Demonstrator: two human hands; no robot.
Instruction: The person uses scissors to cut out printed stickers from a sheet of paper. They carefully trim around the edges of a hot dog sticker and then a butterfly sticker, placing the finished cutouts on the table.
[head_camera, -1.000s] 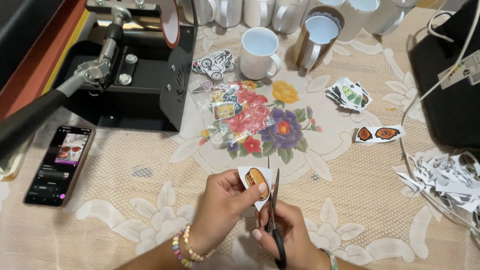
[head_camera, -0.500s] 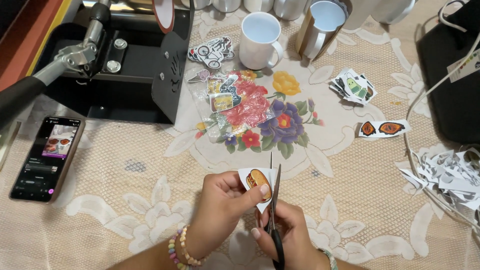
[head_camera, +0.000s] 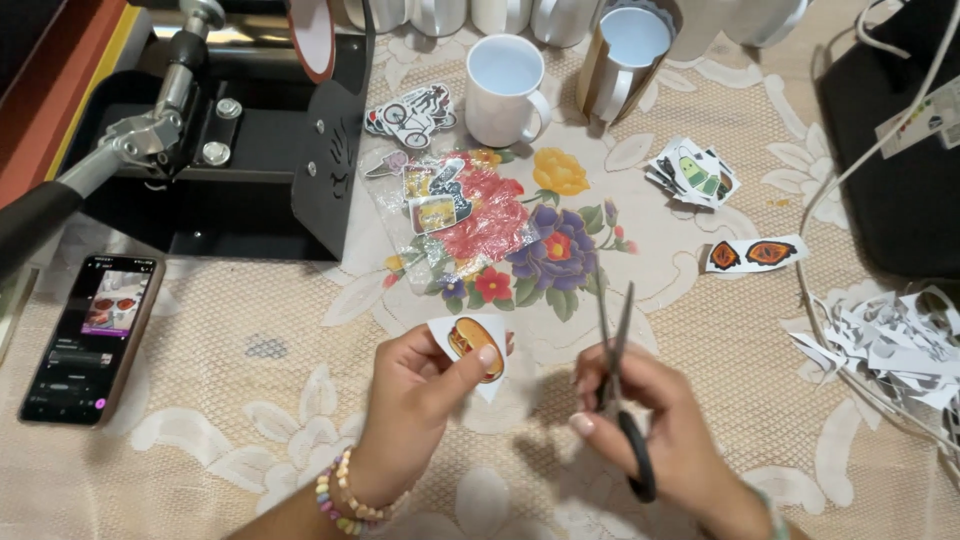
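My left hand (head_camera: 415, 395) pinches a small white paper cut-out with a burger picture (head_camera: 472, 345) between thumb and fingers, just above the lace tablecloth. My right hand (head_camera: 660, 430) grips black-handled scissors (head_camera: 618, 385), blades slightly apart and pointing away from me. The scissors are a short way right of the cut-out and do not touch it. A bead bracelet sits on my left wrist.
A black heat press (head_camera: 215, 130) stands at the back left, a phone (head_camera: 92, 335) lies at the left. A white mug (head_camera: 505, 90), a steel tumbler (head_camera: 625, 55), sticker piles (head_camera: 692, 175), a clear sticker bag (head_camera: 450, 205), an eyes sticker strip (head_camera: 752, 253), paper scraps (head_camera: 890, 345) lie about.
My hands have come apart: the scissors have left the burger cut-out and moved right, while my left hand keeps hold of the cut-out.
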